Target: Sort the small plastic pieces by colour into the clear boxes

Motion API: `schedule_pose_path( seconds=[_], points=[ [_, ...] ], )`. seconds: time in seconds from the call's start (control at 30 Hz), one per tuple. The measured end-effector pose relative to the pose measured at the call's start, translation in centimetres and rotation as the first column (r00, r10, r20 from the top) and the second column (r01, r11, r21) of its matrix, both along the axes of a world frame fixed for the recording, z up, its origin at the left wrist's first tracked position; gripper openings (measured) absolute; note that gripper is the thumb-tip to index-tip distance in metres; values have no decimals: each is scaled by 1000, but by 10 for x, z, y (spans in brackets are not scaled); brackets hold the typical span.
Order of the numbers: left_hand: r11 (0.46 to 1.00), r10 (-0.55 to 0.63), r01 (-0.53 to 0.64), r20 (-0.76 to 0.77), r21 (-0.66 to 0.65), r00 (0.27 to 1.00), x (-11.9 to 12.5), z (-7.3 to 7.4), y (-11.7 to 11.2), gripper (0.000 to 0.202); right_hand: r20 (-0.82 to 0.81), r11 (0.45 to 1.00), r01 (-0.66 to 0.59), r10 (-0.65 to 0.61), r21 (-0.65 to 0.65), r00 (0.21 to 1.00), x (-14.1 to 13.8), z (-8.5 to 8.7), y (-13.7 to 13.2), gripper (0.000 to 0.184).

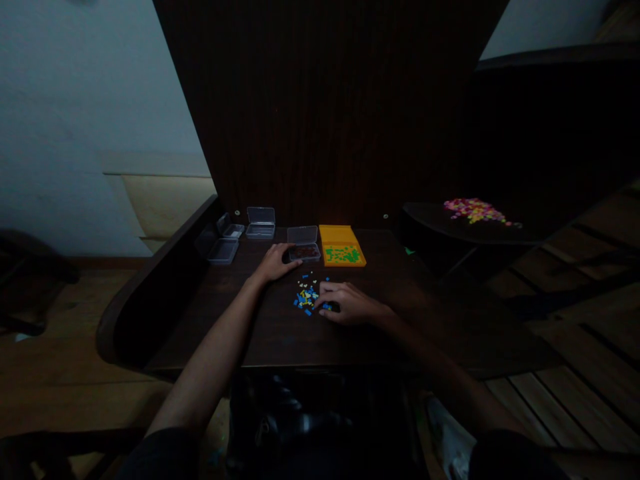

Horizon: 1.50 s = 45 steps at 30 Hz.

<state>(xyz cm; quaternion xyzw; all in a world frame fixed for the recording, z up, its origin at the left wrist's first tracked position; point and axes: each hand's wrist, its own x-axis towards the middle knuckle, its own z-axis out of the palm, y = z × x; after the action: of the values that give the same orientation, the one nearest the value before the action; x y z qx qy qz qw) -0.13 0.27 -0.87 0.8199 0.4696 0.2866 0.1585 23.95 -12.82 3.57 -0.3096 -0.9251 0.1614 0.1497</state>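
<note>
Our left hand (274, 262) lies flat, fingers loosely spread, on the dark wooden bench (240, 333), its fingertips against a clear box (304, 252) of dark red bits. Our right hand (350, 303) curls over scattered small pieces (305, 297), blue, yellow and white, mid-bench; whether it pinches one we cannot tell. An orange tray (341, 247) holding green bits sits at the back edge, with more clear boxes (261, 223) toward the back left corner. The near edge lies bare.
</note>
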Motion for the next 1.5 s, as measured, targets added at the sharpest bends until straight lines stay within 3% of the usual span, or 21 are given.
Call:
schedule_pose_path(
  seconds=[0.37, 0.7, 1.07, 1.5],
  points=[
    [1000, -12, 12, -4, 7, 1000, -1, -1, 2, 57, 50, 999, 35, -34, -6, 998, -2, -1, -3, 22],
    [1000, -7, 7, -18, 6, 1000, 0, 3, -1, 57, 18, 1000, 11, -11, -21, 1000, 2, 2, -4, 13],
    [1000, -6, 6, 2, 4, 1000, 0, 3, -2, 57, 73, 983, 182, -184, 36, 980, 5, 3, 2, 9],
    [1000, -6, 6, 4, 9, 1000, 0, 0, 0, 56, 104, 992, 128, -129, 10, 986, 2, 4, 4, 9]
  ],
)
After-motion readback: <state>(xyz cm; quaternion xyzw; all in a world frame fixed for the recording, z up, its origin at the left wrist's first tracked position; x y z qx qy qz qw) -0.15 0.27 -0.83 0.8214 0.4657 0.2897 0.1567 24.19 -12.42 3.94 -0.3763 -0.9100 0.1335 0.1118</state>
